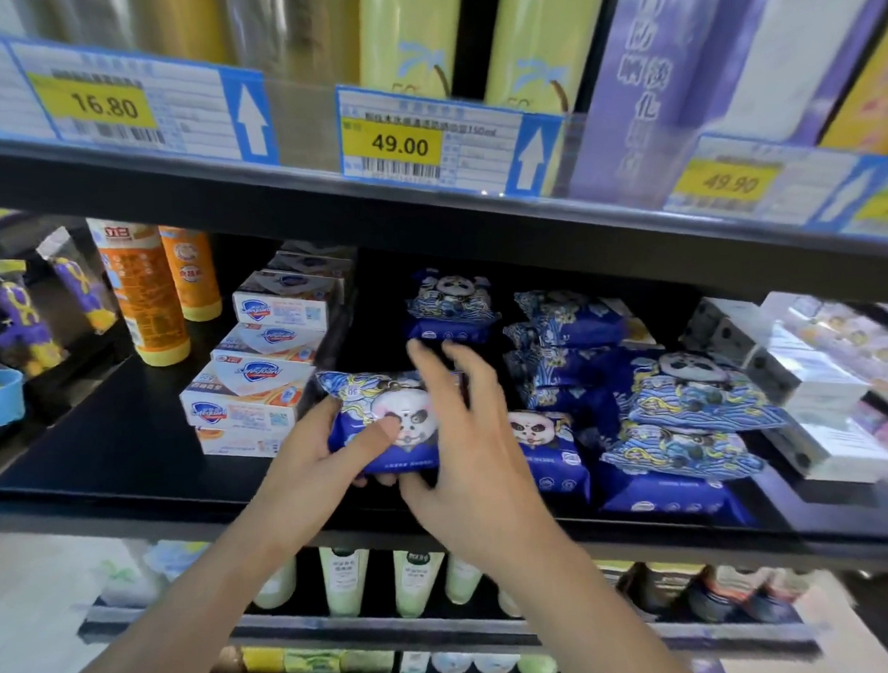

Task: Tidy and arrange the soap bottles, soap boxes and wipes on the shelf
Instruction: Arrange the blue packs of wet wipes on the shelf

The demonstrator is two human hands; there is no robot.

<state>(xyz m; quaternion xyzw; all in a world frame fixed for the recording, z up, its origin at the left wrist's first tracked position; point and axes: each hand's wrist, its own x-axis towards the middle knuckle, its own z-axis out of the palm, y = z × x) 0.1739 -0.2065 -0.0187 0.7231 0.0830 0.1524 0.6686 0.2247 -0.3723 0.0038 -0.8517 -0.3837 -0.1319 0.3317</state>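
Observation:
My left hand (324,445) grips a blue wipes pack with a panda print (384,416) above the black shelf (128,440), thumb lying across its front. My right hand (468,438) is at the pack's right side, fingers spread and straight, touching it. Left of the pack stand stacked white soap boxes (259,382). Two orange soap bottles (146,295) stand behind them at the left. More panda wipes packs lie behind (450,305) and in a loose pile to the right (682,401).
White boxes (815,394) are stacked at the shelf's right end. Purple-and-yellow packets (14,317) sit at the far left. The upper shelf edge carries price tags (401,143) close above. Bottles (341,583) fill the lower shelves.

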